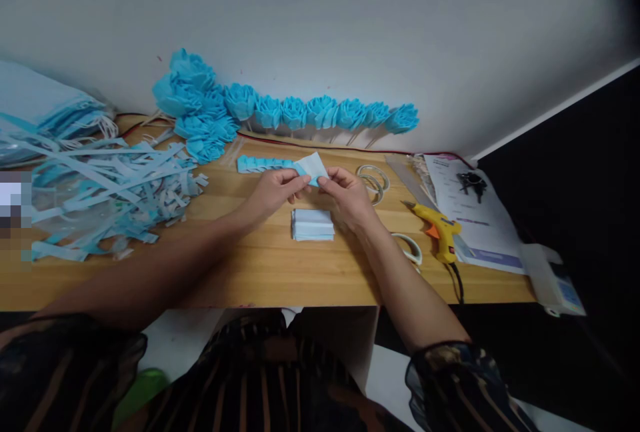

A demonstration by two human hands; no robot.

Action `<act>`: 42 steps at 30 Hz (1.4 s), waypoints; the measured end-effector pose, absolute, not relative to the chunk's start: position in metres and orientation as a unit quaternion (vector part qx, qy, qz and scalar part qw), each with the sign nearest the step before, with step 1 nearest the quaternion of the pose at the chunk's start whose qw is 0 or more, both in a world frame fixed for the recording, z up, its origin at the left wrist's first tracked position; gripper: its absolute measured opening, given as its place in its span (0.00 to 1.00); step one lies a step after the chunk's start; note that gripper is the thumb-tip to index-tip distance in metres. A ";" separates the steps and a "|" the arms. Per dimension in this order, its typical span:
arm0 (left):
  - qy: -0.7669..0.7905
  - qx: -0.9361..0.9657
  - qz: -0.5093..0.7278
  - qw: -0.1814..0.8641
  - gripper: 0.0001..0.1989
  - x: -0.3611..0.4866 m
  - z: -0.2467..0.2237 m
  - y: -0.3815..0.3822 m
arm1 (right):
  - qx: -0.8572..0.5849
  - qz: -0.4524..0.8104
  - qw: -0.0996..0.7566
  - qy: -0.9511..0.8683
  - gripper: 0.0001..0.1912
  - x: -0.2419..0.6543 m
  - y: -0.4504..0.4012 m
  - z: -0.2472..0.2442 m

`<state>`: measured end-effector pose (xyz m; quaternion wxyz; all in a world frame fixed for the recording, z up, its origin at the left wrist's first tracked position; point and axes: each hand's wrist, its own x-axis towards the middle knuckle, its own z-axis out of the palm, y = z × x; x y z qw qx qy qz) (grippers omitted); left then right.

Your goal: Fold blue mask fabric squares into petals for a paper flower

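A small light-blue and white fabric piece (312,167) is held up between both hands over the table. My left hand (277,191) pinches its lower left edge, and my right hand (347,195) pinches its lower right. Just below them lies a stack of pale rectangular pieces (313,225). Behind my left fingers, a row of folded blue pieces (263,164) rests on the wood. Several blue fabric flowers on sticks (323,112) line the wall side, with a heap of more flowers (200,105) at their left end.
Cut strips (135,185) pile up on the left, beside stacked masks (45,105). Tape rolls (374,185) lie right of my right hand. A yellow glue gun (440,232), a printed sheet (470,219), keys (473,183) and a white box (550,279) are farther right.
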<state>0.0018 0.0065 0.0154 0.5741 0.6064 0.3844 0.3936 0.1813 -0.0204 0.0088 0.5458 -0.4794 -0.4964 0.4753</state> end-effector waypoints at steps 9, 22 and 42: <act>0.380 0.599 0.396 0.583 0.10 0.000 0.014 0.006 | -0.460 0.494 0.546 -0.495 0.22 0.177 -0.022 0.008; 0.375 0.598 0.411 0.577 0.14 -0.001 0.016 0.004 | -0.456 0.515 0.508 -0.518 0.25 0.175 -0.025 0.005; 0.379 0.625 0.364 0.577 0.14 0.002 0.011 0.005 | -0.479 0.400 0.559 -0.546 0.15 0.181 -0.023 0.011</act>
